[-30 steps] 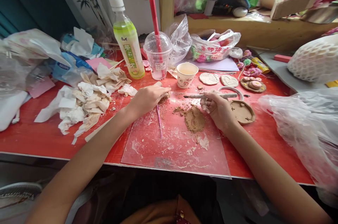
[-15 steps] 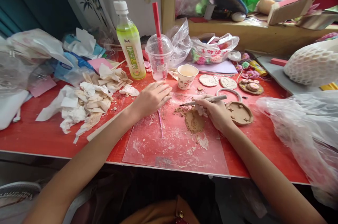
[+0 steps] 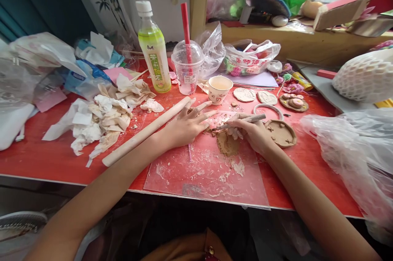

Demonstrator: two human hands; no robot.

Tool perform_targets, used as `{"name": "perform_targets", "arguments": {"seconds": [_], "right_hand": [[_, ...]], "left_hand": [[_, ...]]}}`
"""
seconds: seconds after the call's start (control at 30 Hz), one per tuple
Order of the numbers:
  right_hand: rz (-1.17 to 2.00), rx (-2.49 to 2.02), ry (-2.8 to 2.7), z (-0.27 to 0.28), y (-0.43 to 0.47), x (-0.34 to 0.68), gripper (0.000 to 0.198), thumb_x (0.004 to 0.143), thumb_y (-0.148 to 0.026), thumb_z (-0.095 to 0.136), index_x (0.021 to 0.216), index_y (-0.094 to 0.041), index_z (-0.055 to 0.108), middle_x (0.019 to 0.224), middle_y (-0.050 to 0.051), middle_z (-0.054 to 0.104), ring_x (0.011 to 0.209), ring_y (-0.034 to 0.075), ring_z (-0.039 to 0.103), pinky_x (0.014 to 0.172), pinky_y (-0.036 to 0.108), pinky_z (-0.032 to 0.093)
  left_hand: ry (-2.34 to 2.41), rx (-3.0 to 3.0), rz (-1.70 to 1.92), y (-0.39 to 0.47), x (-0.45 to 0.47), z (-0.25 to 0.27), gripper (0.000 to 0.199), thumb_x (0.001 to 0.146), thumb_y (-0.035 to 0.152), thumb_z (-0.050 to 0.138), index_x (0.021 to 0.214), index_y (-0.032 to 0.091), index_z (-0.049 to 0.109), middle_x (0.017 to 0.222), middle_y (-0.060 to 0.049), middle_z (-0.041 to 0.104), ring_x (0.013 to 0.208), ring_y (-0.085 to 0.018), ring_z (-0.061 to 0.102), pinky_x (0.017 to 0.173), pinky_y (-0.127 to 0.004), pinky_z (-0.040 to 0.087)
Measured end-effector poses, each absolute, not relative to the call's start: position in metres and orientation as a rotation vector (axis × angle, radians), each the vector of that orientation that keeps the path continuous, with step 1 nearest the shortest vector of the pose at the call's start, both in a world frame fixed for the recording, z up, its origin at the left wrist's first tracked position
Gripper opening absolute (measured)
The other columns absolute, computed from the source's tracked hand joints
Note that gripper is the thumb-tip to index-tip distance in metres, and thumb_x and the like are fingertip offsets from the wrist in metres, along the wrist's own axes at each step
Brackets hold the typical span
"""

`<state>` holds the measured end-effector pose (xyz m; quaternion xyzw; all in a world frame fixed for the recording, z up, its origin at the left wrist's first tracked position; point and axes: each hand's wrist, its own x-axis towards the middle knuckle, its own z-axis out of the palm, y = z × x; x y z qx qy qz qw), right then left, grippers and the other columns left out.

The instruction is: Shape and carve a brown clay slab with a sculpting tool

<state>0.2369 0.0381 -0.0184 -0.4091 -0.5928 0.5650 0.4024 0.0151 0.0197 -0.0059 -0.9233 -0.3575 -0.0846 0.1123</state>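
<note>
My left hand (image 3: 187,126) is palm down over the clear plastic sheet (image 3: 172,179), fingers spread, its fingertips beside the clay crumbs. Something brownish shows between its fingers; I cannot tell what. A slim pen-like tool (image 3: 253,118) with a dark tip is gripped in my right hand (image 3: 256,134), along with a crumpled white tissue (image 3: 236,133). The tool's tip points left, by the upper edge of a flat brown clay piece (image 3: 227,145). A thin purple stick (image 3: 190,153) lies partly under my left hand. Right of my right hand sits a shallow round clay dish (image 3: 281,133).
A wooden rolling pin (image 3: 144,133) lies beside my left forearm. Behind stand a paper cup (image 3: 219,91), a lidded plastic cup (image 3: 187,68) and a tea bottle (image 3: 154,56). Crumpled tissues (image 3: 101,121) lie left; clay discs (image 3: 245,94), a ring (image 3: 268,107) and plastic bags (image 3: 362,154) lie right.
My left hand has moved nearer and a little right, from the far end of the sheet to beside the clay, fingers spreading. The right hand still holds the tool and tissue.
</note>
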Motion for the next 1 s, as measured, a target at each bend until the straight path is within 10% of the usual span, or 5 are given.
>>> {"name": "perform_targets", "arguments": {"seconds": [1.0], "right_hand": [[1.395,-1.045,-1.534,-0.02,0.035,0.239,0.021,0.078,-0.019,0.055,0.056,-0.017,0.052,0.05,-0.001,0.057,0.04,0.008,0.046,0.041,0.024,0.03]], "left_hand": [[-1.142,-3.003,-0.158,0.018,0.013,0.005,0.056,0.071,-0.003,0.043,0.115,0.027,0.059,0.143,0.001,0.037,0.138,-0.03,0.012,0.105,-0.064,-0.003]]}}
